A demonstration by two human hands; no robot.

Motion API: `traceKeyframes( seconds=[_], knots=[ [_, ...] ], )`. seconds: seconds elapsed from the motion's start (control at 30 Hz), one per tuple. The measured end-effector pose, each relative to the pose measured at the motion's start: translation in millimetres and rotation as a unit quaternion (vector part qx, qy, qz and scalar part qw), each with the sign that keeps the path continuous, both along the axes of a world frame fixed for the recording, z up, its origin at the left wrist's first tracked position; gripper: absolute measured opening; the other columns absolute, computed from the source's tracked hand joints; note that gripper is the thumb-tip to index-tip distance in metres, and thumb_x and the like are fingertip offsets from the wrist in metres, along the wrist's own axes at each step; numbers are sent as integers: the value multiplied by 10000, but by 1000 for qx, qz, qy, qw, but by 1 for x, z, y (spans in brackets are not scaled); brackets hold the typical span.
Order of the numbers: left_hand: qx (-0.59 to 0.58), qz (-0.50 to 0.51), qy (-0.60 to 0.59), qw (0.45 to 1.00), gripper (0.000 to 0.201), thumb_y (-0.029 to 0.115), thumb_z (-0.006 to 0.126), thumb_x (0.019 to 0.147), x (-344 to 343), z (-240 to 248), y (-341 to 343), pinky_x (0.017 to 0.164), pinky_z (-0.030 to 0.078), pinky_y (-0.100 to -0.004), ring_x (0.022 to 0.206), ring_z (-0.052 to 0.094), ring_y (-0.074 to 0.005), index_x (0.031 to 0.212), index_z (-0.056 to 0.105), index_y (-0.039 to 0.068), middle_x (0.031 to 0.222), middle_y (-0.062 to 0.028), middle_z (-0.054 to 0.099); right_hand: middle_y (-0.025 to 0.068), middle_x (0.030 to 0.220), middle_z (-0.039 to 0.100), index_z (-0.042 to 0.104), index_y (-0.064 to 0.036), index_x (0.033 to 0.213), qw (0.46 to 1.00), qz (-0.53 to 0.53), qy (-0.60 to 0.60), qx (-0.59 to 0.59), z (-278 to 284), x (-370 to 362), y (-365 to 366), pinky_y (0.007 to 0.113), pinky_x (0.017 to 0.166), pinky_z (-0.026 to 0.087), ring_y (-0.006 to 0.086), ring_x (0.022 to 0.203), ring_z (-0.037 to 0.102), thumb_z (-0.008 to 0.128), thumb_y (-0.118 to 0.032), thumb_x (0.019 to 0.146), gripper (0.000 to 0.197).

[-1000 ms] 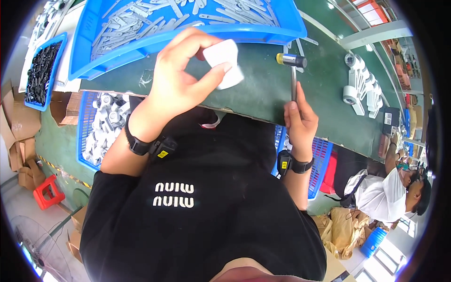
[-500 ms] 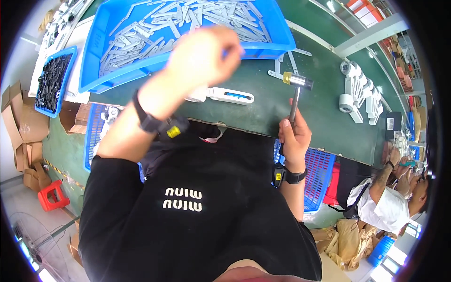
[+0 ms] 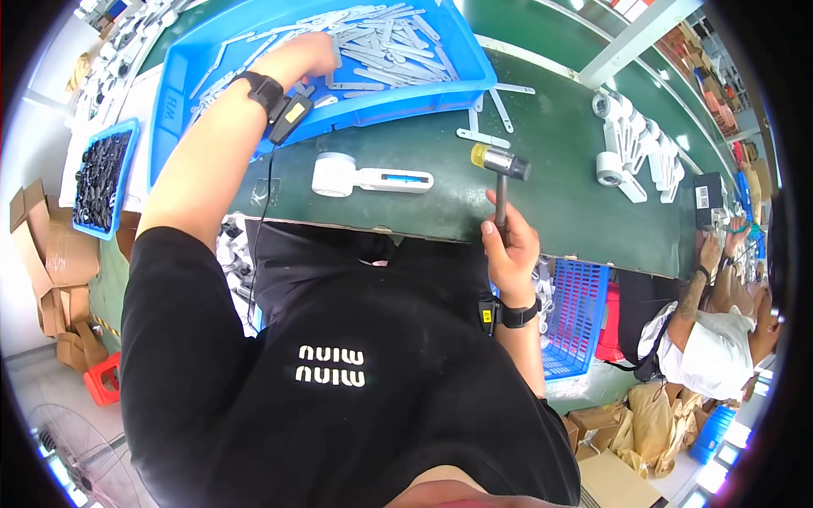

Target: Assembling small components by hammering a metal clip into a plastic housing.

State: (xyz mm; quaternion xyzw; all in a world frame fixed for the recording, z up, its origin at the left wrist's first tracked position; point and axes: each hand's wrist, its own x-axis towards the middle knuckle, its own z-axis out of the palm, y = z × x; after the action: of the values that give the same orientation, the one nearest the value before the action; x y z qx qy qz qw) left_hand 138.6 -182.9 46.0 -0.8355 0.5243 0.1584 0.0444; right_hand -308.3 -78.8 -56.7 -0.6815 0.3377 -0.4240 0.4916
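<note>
My left hand reaches into a large blue bin at the far left, its fingers bent down and closed. A grey flat strip shows upright at the fingertips; the rest of the grip is hidden. More flat grey strips lie loose in the bin. My right hand is wrapped round the handle of a small mallet, held upright with its yellow-and-black head above the table. Between my hands a white handheld part with a round end lies on the green table, a blue piece in its handle's slot.
Several grey strips lie beside the bin. White parts with round ends are grouped at the right. A small blue tray of black pieces stands at the left. Blue baskets sit below the table edge; a co-worker is at the right.
My left hand has moved away from over the white part into the bin, leaving that part in full view. The mallet stays in my right hand, and the whole view has shifted slightly.
</note>
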Motion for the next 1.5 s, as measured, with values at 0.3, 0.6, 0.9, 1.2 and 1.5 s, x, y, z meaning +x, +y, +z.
traceKeyframes(
  seconds=[0.3,0.6,0.9,1.2,1.5],
  knots=[
    [-271,-71,-25,960,218,196,647,945,-21,39,103,770,584,-446,828,750,-346,1010,754,17,914,-175,772,-88,712,507,779,-6,1182,997,-12,59,43,11,11,-2,236,592,335,22,659,421,747,-42,1003,185],
    [-367,-310,295,826,119,-6,623,757,-115,-20,179,747,422,-411,675,547,-343,804,525,44,722,-110,561,23,801,704,714,48,1342,958,64,-146,240,45,80,7,218,465,387,25,515,496,736,-149,1060,344],
    [-394,-334,253,818,180,82,730,777,-105,-42,176,811,466,-439,848,627,-333,920,627,45,867,-104,649,-17,787,731,778,-18,1061,986,-11,18,165,55,105,2,222,527,413,19,584,541,780,-165,1043,148],
    [-451,-259,196,831,584,173,894,817,-104,-65,176,954,529,-449,1065,703,-330,1343,660,77,1126,-91,752,-31,738,699,776,-17,1029,981,-69,129,131,57,117,-4,237,610,450,35,665,600,806,-186,1027,171],
    [-465,-241,238,818,327,195,932,814,-101,-78,174,813,543,-414,910,739,-285,1065,759,79,937,-57,780,-62,681,610,788,-18,1015,971,-42,196,132,56,113,-8,253,575,396,25,634,518,819,-195,1012,180]
  ],
)
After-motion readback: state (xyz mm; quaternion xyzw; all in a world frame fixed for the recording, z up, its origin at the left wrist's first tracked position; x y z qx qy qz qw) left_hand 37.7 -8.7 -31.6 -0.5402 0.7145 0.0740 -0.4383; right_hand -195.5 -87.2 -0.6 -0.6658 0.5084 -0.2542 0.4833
